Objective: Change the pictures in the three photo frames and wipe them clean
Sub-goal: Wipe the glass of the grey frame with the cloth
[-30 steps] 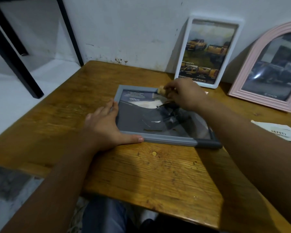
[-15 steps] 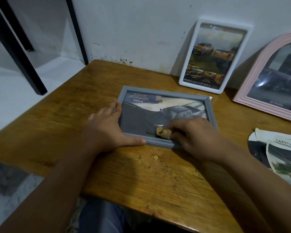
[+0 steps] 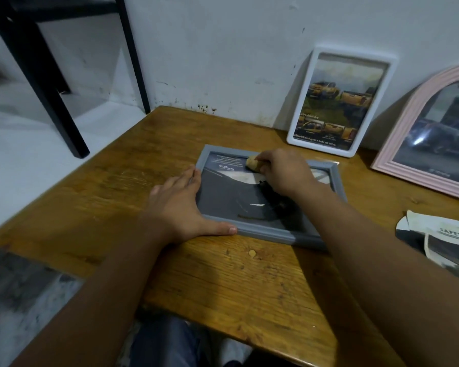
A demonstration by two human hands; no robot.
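On the table (image 3: 223, 276): I see the grey frame (image 3: 263, 231) lying flat, glass up, near the middle of the wooden top.
Left hand (image 3: 180, 207): I have it spread flat against the frame's left edge, fingers wide, thumb along the near rail; it grips nothing.
Right hand (image 3: 284, 173): it rests on the glass near the far rail, fingers pinched narrow around a small tan wad (image 3: 252, 164) that touches the glass.
White frame (image 3: 339, 102): upright, leaning on the wall behind the grey one, showing yellow trucks.
Pink frame (image 3: 398, 147): arched, leaning on the wall at the far right.
Loose prints (image 3: 445, 239): lying on the table at my right, well apart from the grey frame; one reads "SAFETY".
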